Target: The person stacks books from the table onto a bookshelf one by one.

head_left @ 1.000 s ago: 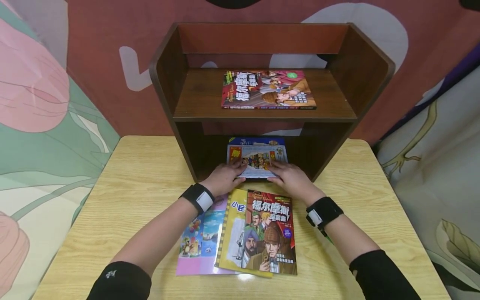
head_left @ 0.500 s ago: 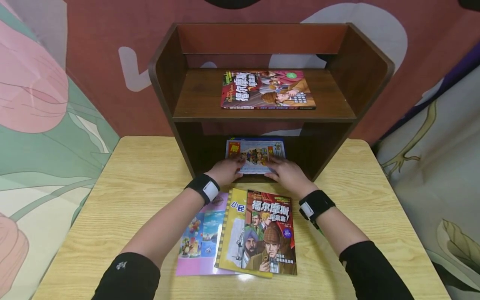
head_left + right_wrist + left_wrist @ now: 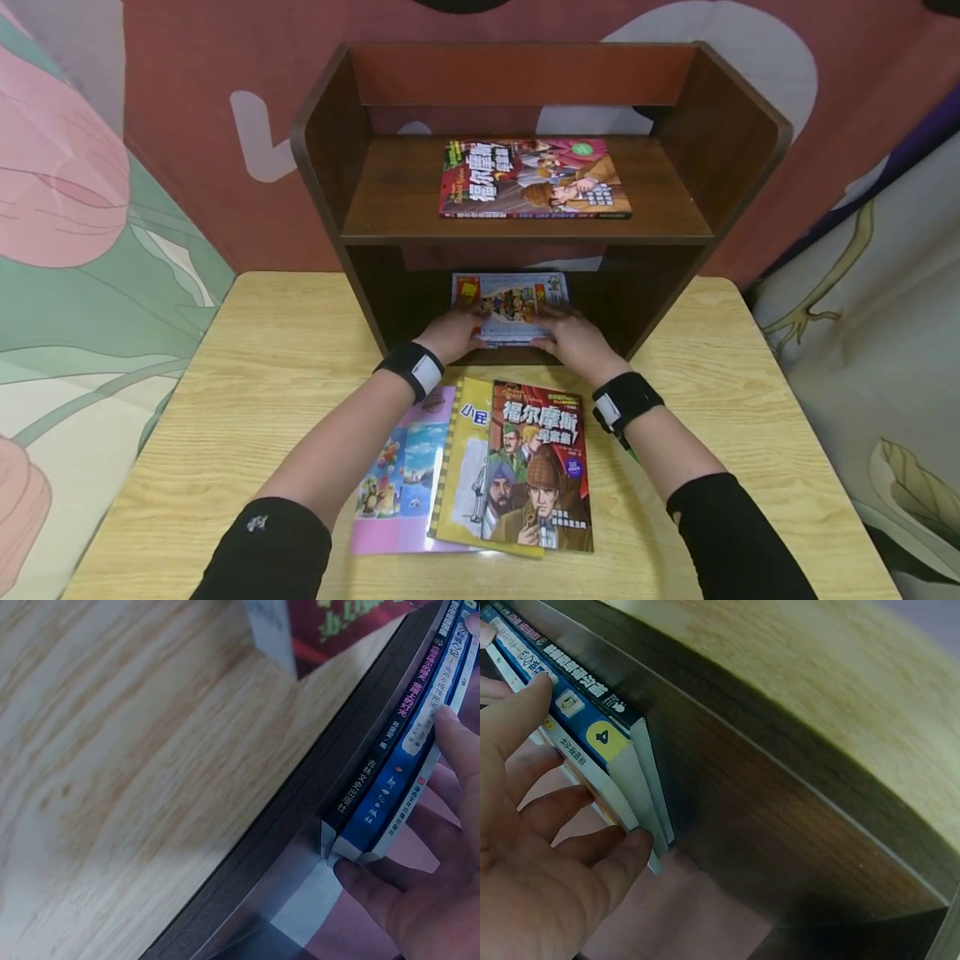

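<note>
On the lower shelf lies a stack of books (image 3: pixel 517 285), the top one with a pale blue cover and a white spine. My left hand (image 3: pixel 452 333) holds the stack's left end and my right hand (image 3: pixel 576 340) its right end. In the left wrist view the thumb presses the blue spine (image 3: pixel 571 703) while the bent fingers lie over the top cover and end. The right wrist view has the thumb on the spines, the fingers bent around the other end, and a dark-spined book (image 3: pixel 351 793) lowest. The stack's back edge is partly hidden.
The brown two-tier bookshelf (image 3: pixel 352 231) stands on a wooden table (image 3: pixel 281 333). A comic book (image 3: pixel 536 179) lies on its upper shelf. In front, a red detective comic (image 3: pixel 536 467) overlaps a yellow book (image 3: pixel 457 492) and a pink-and-blue book (image 3: pixel 405 475).
Both hands have moved slightly farther into the lower shelf. The top book has slid back with them and now covers the blue book that showed behind it.
</note>
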The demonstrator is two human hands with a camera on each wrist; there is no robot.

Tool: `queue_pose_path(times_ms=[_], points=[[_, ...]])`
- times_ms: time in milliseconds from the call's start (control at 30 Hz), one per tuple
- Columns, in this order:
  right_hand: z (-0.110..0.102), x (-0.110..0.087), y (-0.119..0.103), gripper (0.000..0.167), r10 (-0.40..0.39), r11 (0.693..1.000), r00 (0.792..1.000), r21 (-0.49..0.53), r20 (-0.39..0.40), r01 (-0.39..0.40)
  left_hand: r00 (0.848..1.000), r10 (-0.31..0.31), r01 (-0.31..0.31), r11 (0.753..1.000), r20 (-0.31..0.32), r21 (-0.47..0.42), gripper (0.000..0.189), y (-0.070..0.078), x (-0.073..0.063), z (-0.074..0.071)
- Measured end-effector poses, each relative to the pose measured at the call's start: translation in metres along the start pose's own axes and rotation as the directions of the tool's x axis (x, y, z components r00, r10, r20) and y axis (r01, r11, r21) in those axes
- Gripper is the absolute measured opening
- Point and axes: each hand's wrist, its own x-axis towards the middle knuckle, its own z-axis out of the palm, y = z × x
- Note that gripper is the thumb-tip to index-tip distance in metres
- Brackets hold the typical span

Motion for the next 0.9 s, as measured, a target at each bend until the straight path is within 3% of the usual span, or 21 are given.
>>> queue_pose_path(times_ms=[400, 900], points=[[-0.004, -0.002, -0.003, 0.056, 0.013, 1.000, 1.000, -0.011, -0.002, -0.013, 1.000, 0.015, -0.014, 0.999, -0.012, 0.043, 0.057, -0.001, 0.001, -0.001], [-0.001, -0.003, -0.013, 0.054, 0.017, 0.994, 1.000, -0.108, -0.017, -0.018, 1.000, -0.016, 0.015, 0.996, 0.010, 0.087, 0.059, 0.005, -0.001, 0.000]])
